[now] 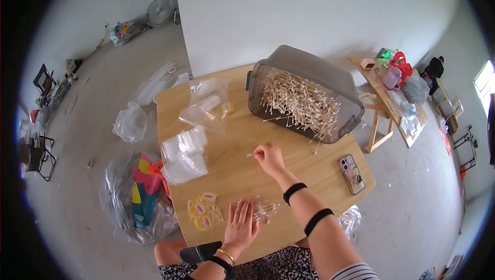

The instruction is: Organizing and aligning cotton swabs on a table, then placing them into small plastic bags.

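My right hand (269,159) is raised over the middle of the wooden table, its fingers pinched on a cotton swab (250,155) whose white tip pokes out to the left. Near the front edge, my left hand (241,224) lies flat with fingers stretched out, against a small bunch of cotton swabs (266,209). Part of that bunch is hidden by the hand. Left of it are yellow and white printed paper slips (204,211). A grey plastic bin (304,60) rests tipped on its side at the back, and a heap of loose cotton swabs (299,102) fills its mouth.
Clear plastic bags (185,155) lie stacked at the table's (232,177) left, with more bags (208,102) behind. A phone (351,174) is near the right edge. Bagged coloured material (142,197) is on the floor at left. A second wooden table (371,76) stands at right.
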`<state>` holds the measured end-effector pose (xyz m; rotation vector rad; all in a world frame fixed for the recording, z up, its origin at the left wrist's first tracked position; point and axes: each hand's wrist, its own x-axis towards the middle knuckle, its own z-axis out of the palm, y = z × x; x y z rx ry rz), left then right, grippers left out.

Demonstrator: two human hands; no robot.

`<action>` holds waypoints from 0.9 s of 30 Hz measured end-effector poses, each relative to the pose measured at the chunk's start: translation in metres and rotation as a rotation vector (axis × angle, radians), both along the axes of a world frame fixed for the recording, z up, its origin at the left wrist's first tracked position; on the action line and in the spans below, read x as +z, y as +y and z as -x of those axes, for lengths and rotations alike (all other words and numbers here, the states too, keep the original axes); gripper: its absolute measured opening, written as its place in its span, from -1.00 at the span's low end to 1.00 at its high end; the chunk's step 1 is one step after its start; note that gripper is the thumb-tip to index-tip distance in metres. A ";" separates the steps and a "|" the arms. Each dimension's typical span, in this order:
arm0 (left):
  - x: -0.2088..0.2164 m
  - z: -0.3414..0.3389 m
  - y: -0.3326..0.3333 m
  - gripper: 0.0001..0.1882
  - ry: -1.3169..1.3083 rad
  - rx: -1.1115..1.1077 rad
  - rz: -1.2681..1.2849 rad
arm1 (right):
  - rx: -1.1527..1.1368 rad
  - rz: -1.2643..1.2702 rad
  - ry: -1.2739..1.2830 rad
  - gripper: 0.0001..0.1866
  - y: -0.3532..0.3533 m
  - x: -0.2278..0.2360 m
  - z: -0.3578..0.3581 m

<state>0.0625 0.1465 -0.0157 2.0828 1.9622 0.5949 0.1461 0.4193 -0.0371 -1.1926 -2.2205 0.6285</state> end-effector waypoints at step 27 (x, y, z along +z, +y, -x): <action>0.001 0.006 0.016 0.05 -0.086 0.037 -0.098 | 0.203 -0.085 -0.243 -0.83 -0.193 0.057 -0.103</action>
